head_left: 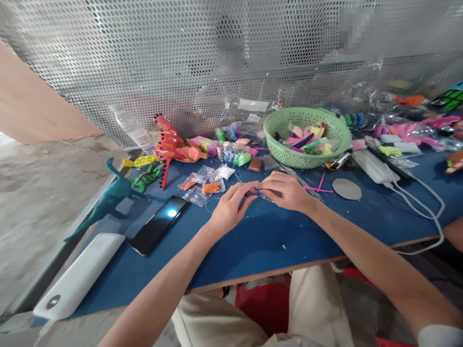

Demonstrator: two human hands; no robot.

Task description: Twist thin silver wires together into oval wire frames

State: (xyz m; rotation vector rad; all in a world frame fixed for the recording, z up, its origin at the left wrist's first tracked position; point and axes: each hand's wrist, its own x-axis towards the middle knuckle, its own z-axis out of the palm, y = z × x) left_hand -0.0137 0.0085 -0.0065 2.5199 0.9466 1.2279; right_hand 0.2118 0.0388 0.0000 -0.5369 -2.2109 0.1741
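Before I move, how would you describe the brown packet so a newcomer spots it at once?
On the blue table, find the green basket. Just left of it, beyond where the left hand and right hand meet, lies a small, squarish packet. Its dark brown colour sets it apart from the white packet and orange packets farther left.

near middle: bare blue tabletop (pixel 267 246), plenty of room to pass
left: phone (pixel 157 229) in the lane, bulky white power bank (pixel 85 270) further out
far: green basket (pixel 306 155) stands up beyond the right hand (pixel 285 190), no low way through
right: open blue past the flat gray disc (pixel 346 189), until the white cable (pixel 437 212) loops across
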